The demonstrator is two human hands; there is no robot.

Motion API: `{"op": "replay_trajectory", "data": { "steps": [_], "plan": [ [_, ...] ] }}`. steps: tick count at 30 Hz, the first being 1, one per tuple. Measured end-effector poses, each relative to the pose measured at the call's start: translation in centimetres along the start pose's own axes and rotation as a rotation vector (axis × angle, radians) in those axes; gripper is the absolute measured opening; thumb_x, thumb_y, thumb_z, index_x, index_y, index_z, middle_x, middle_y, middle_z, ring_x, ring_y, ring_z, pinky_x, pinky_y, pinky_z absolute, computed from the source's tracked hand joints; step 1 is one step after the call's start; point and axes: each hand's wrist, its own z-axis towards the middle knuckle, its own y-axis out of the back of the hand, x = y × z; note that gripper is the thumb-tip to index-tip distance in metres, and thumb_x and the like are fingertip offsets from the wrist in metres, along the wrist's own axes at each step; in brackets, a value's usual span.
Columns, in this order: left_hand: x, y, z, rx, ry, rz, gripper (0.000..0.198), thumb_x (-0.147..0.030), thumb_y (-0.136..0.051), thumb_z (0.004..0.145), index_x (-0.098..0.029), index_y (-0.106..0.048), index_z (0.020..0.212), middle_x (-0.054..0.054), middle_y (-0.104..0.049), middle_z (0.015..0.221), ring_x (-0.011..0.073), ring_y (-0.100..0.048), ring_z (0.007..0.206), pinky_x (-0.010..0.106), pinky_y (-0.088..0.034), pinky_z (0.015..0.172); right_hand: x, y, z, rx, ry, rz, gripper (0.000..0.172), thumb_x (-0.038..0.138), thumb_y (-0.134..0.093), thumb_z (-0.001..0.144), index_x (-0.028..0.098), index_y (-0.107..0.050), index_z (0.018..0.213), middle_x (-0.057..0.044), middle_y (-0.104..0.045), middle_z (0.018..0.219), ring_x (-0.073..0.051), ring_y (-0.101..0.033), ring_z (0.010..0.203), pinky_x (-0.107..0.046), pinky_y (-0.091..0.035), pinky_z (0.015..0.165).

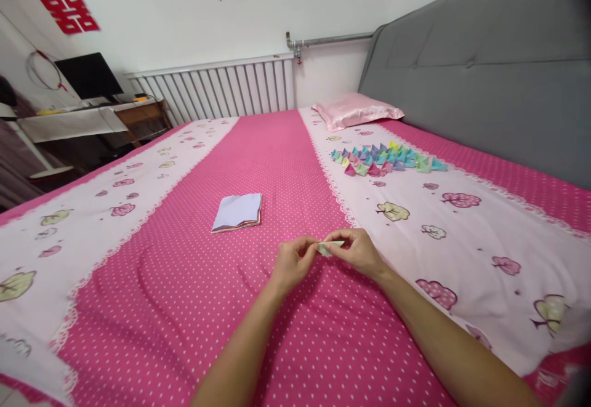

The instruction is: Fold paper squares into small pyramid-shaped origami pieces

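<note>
Between my two hands is a small piece of folded pale green paper (330, 247), held just above the pink dotted bedspread (277, 161). My left hand (295, 260) pinches its left end between thumb and fingertips. My right hand (359, 252) pinches the paper from the right, and a pointed green tip shows by its thumb. The fingers hide part of the folds. Ahead and to the left lies a stack of square paper sheets (237, 210), pale lilac on top with other colours at the edges.
Several folded paper pieces (383, 157) in many colours stand in rows at the right. Behind them a pink satin pillow (355, 111) rests near the grey headboard (484, 56). A radiator (217, 90) lines the far wall, and a monitor (90, 76) stands at the left.
</note>
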Motion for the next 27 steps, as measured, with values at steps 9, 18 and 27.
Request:
{"op": "replay_trajectory", "data": {
  "steps": [9, 18, 27],
  "plan": [
    [0.72, -0.47, -0.06, -0.113, -0.046, 0.131, 0.011, -0.023, -0.057, 0.071, -0.014, -0.063, 0.07, 0.002, -0.065, 0.066, 0.0109, -0.057, 0.059, 0.021, -0.045, 0.056, 0.35, -0.36, -0.47, 0.042, 0.164, -0.162, 0.01, 0.023, -0.059, 0.072, 0.016, -0.066, 0.07, -0.003, -0.067, 0.067, -0.014, -0.061, 0.061, -0.023, -0.047, 0.056],
    [-0.19, -0.26, -0.14, -0.06, 0.09, 0.017, 0.012, -0.021, -0.058, 0.067, -0.012, -0.067, 0.066, 0.004, -0.064, 0.061, 0.0109, -0.055, 0.054, 0.021, -0.041, 0.051, 0.37, -0.25, -0.53, 0.085, 0.127, -0.101, 0.011, 0.025, -0.059, 0.073, 0.016, -0.064, 0.07, -0.003, -0.065, 0.067, -0.014, -0.059, 0.061, -0.023, -0.047, 0.055],
    [0.43, 0.11, 0.06, 0.063, 0.097, -0.098, 0.02, -0.013, -0.05, 0.067, -0.012, -0.069, 0.074, 0.0, -0.058, 0.054, 0.0041, -0.04, 0.041, 0.017, -0.027, 0.042, 0.15, 0.08, -0.33, 0.126, 0.009, -0.068, 0.012, 0.026, -0.061, 0.071, 0.015, -0.064, 0.069, -0.002, -0.065, 0.065, -0.013, -0.057, 0.06, -0.022, -0.044, 0.053]
  ]
}}
